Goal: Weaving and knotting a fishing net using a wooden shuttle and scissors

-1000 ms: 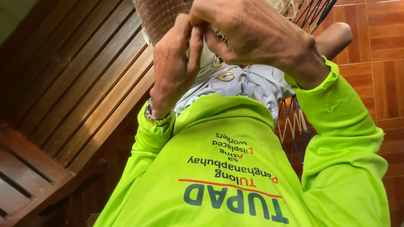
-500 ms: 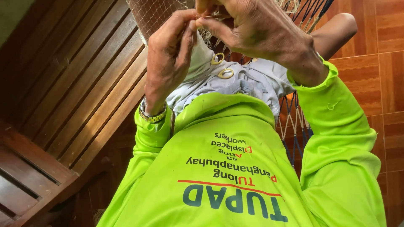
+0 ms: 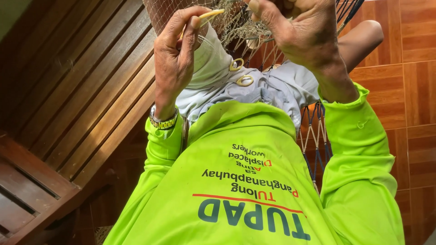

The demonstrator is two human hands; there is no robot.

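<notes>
Head view, looking down. The left hand pinches a thin yellow netting needle between thumb and forefinger, grip closed on it. The right hand has its fingers curled into the fine mesh net, gripping it. The net hangs above a grey cloth on the lap.

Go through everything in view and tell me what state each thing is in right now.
Left hand: raised, pinching a thin yellow netting needle.
Right hand: raised, fingers gripping the fine pale fishing net.
Fishing net: bunched between both hands.
Metal wristwatch: fastened on left wrist.
Wooden slatted bench: unoccupied.
</notes>
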